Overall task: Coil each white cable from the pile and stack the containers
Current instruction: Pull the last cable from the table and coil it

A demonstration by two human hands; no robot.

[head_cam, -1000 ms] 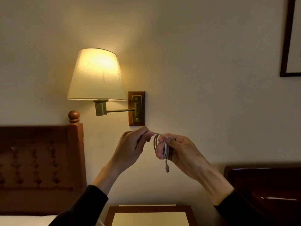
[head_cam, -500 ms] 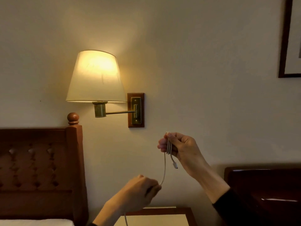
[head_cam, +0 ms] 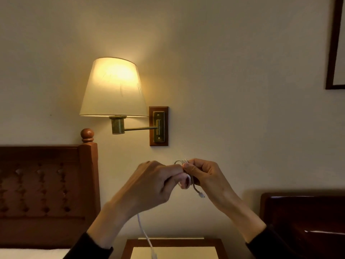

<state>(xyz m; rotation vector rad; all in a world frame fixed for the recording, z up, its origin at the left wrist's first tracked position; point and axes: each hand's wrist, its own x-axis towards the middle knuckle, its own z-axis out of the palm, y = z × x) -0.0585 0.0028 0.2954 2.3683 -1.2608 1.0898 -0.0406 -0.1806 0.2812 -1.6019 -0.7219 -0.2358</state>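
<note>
A thin white cable [head_cam: 144,233] is held up in front of the wall with both hands. My right hand [head_cam: 205,177] pinches a small bundle of loops, and a short end with a plug [head_cam: 201,194] hangs below its fingers. My left hand [head_cam: 149,186] is closed on the cable right beside the loops, fingertips touching the right hand's. The loose length of cable runs down from under the left hand to the bottom edge of the view. No cable pile or containers are in view.
A lit wall lamp [head_cam: 113,88] on a brass arm hangs above the hands. A wooden headboard [head_cam: 46,184] stands at left, a dark wooden headboard [head_cam: 302,217] at right. A nightstand top [head_cam: 173,247] lies below, and a picture frame [head_cam: 334,43] at top right.
My left hand dropped low along the cable, then rose again to meet the right hand, bringing another turn of cable up to the loops. The right hand stayed roughly in place.
</note>
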